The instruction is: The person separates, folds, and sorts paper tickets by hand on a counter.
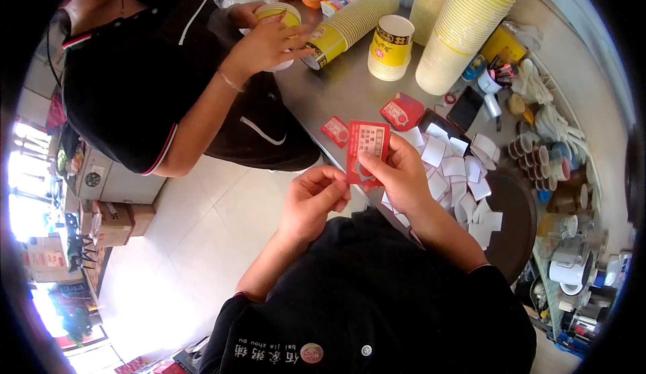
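- A person in a black shirt holds a red card (373, 135) up over the edge of a steel table (336, 91), its printed face turned to the wearer's eyes; the card sits just in front of the chest, between the two hands.
- The right hand (409, 182) has firm hold of the card, thumb laid flat across its face and the other fingers closed behind; the grip leaves no visible gap.
- The left hand (313, 202) is at the card's lower left corner, fingers curled and thumb drawn in close to the forefinger; whether they pinch the card cannot be told.
- Two more red items lie on the table beyond: a small red card (334, 132) just left of the held one, and a larger red packet (402, 111) to its right.
- White paper slips (457, 169) lie heaped to the right of the right hand; a dark phone (465, 108) rests beyond them.
- Across the table, a co-worker (134, 71) handles a yellow cup (286, 14), the nearer hand's fingers spread beside it; a long cup stack (360, 23) lies on its side nearby, and a tall cup stack (464, 31) stands farther right.
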`<action>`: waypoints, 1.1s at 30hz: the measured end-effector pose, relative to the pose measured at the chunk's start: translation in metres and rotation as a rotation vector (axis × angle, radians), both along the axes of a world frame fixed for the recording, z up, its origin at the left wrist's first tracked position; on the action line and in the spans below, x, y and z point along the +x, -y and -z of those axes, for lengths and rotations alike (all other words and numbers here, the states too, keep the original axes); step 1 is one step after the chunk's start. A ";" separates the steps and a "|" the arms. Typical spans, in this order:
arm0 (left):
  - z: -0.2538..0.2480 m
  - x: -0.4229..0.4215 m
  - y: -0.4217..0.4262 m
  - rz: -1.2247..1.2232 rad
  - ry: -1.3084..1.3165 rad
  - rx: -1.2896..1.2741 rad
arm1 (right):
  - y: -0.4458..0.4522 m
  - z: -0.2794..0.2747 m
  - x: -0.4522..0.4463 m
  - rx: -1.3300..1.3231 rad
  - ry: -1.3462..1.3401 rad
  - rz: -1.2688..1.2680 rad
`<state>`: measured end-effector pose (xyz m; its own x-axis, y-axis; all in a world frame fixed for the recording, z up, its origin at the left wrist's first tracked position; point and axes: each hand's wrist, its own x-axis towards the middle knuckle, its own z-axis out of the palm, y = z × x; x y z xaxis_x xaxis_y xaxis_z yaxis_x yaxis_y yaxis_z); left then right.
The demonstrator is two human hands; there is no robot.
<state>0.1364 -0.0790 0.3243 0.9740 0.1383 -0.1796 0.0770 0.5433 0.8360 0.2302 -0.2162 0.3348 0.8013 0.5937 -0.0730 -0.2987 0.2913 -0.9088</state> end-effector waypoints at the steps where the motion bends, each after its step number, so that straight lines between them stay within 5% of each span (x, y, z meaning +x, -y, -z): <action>1: 0.000 0.000 0.000 0.001 0.011 -0.005 | 0.000 -0.001 0.000 -0.005 -0.002 -0.008; 5: 0.000 -0.003 0.000 -0.004 0.038 -0.038 | -0.003 0.011 -0.001 0.005 -0.015 -0.060; 10: -0.004 -0.007 0.001 -0.073 0.057 0.131 | 0.003 0.008 -0.010 -0.349 0.689 0.239; 12: -0.003 -0.007 0.002 -0.088 0.048 0.165 | 0.006 0.008 -0.013 -0.106 0.513 0.002; 23: -0.001 -0.004 0.005 -0.115 -0.010 0.477 | 0.015 0.003 -0.011 -0.226 0.391 -0.084; 25: 0.007 -0.001 0.002 -0.119 -0.015 0.522 | 0.025 0.014 0.000 -0.264 0.300 0.022; 28: 0.030 0.017 -0.002 -0.081 -0.117 0.461 | 0.058 0.014 0.027 -0.324 0.564 0.326; 30: 0.075 0.034 -0.001 0.021 -0.194 0.449 | 0.077 0.009 0.040 -0.542 0.768 0.632; 33: 0.136 0.055 0.019 0.172 -0.218 0.518 | 0.078 -0.006 0.037 -0.481 0.663 0.760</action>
<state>0.1910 -0.0982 0.1884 0.9384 0.1044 -0.3295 0.3279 0.0321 0.9442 0.2671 -0.2943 0.3405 0.9097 -0.0425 0.4131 0.3931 -0.2323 -0.8897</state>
